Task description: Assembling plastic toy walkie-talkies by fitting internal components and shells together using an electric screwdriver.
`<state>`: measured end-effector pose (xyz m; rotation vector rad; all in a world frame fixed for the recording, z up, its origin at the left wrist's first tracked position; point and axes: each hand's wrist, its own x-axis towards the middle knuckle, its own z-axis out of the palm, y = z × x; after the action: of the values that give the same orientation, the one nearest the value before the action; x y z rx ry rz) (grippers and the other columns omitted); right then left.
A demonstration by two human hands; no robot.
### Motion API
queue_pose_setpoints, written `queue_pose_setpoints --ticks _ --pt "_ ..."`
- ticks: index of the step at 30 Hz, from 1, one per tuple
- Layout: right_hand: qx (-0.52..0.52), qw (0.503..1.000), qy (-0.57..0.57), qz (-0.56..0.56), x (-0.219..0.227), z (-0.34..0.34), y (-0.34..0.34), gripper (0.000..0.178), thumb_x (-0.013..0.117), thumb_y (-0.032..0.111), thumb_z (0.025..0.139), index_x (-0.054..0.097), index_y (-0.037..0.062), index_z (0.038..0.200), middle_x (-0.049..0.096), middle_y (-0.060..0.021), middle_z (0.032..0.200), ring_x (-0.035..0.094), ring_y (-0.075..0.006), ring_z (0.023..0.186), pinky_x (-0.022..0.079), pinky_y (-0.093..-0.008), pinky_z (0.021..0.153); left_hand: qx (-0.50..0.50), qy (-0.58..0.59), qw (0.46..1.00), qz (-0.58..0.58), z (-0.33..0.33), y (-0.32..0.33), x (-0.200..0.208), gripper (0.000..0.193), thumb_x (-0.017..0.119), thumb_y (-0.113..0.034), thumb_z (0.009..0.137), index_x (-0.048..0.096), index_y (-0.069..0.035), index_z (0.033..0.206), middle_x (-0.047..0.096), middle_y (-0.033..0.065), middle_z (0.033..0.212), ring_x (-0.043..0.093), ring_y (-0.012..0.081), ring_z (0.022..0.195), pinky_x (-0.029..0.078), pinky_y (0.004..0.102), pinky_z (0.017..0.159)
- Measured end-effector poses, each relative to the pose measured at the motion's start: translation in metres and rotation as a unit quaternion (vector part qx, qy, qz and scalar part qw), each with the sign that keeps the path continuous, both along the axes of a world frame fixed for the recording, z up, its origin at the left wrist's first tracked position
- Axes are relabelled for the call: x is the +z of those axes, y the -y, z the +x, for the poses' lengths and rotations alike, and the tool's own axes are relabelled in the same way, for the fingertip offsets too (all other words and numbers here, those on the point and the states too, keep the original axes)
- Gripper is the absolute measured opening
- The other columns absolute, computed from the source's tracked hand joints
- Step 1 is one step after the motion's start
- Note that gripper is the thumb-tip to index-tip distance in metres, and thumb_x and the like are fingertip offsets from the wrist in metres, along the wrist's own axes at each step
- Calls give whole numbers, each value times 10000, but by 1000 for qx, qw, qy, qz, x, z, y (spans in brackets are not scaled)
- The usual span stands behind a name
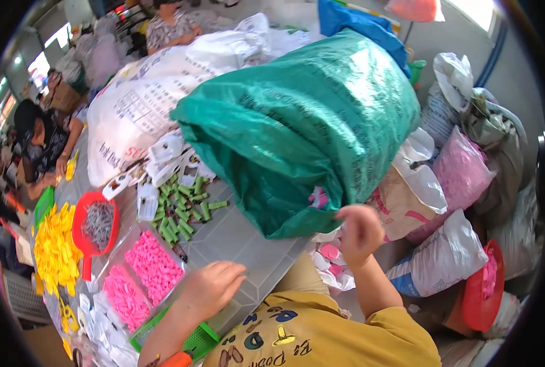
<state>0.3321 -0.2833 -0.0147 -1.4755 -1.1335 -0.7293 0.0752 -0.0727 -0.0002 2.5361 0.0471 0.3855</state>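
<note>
A large green woven sack (321, 116) lies on the grey table (257, 260), its mouth facing me. At the right edge of that mouth is my right hand (362, 233), fingers curled and closed on the sack's rim; the hand is slightly blurred. A small pink and white piece (317, 197) shows inside the opening. My left hand (214, 284) hangs over the table near its front edge, fingers stretched out, with nothing seen in it. Beside it, pink small parts (153, 266) fill a clear tray. Green short cylindrical parts (177, 211) lie loose beyond.
Yellow parts (57, 244) are heaped at left, near a red scoop (110, 211) of grey pieces. A green basket (202, 342) sits by my left forearm. White sacks (144, 104) fill the back. More bags and a red basin (493, 287) stand at right. Co-workers sit beyond.
</note>
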Motion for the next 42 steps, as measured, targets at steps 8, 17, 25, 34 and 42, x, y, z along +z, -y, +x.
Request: queue_pose_setpoints --ticks 8,17,25,34,42 --pt "-159 889 -390 180 -145 194 35 584 459 352 1105 337 12 1564 419 -132 1485 461 -223 1331 351 -363 1150 -49 35 989 133 131 -16 -45 443 568 -14 860 605 -34 1300 550 218 1374 514 417 1308 434 494 1110" --pt "-75 918 -363 139 -137 185 -96 625 421 264 1105 143 135 1650 100 -193 1717 130 -454 1552 203 -505 1242 -65 137 957 248 258 -33 -24 510 590 -153 898 577 -102 1405 558 201 1425 487 421 1345 355 575 1140" --pt "-45 947 -312 -53 -135 219 -63 627 559 295 1041 363 79 1596 290 -179 1680 350 -420 1467 261 -465 1184 -131 124 951 252 332 -45 -1 562 583 -348 981 509 -120 1489 445 203 1558 384 413 1452 281 524 1212" --pt "-113 920 -337 162 -220 244 -94 575 602 306 1002 469 39 1493 530 -188 1462 532 -378 1271 397 -454 1110 -110 116 961 224 356 -13 1 641 522 -434 1022 398 -138 1577 332 153 1649 288 347 1525 198 483 1266" --pt "46 905 -378 187 -128 125 -70 699 470 355 1076 220 4 1626 238 -220 1672 226 -324 1553 178 -412 1254 -88 110 972 190 352 -40 4 677 516 -468 1014 371 -149 1594 302 147 1666 271 351 1534 183 502 1269"
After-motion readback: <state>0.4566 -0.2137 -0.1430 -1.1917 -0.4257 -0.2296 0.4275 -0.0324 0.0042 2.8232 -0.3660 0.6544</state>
